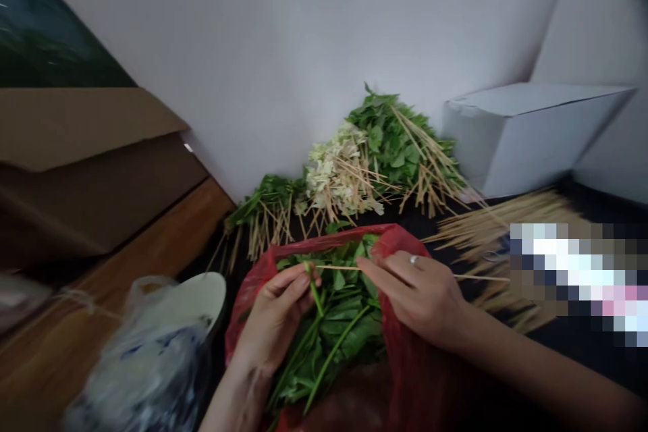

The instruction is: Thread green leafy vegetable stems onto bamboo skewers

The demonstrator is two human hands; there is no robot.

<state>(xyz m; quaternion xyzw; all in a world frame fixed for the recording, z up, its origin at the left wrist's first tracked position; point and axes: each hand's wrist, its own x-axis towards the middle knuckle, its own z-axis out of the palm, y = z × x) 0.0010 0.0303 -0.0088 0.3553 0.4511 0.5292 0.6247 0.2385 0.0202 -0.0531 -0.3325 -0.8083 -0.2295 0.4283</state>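
Over an open red plastic bag [248,283] filled with leafy green vegetables [349,334], both my hands are close together. My left hand [273,317] pinches a green stem [316,293] between thumb and fingers. In my right hand [422,293], which wears a ring, is a thin bamboo skewer [480,277] lying nearly level. Its left end reaches the stem at my left fingertips; whether it has gone through the stem I cannot tell.
Skewered green leaves [392,142], pale leafy pieces on skewers [331,165] and smaller skewered greens [273,192] lie along the wall. Loose bamboo skewers [526,216] spread at right, before a white box [531,142]. At left are a cardboard box [91,128], a white bowl [215,293] and a clear plastic bag [146,371].
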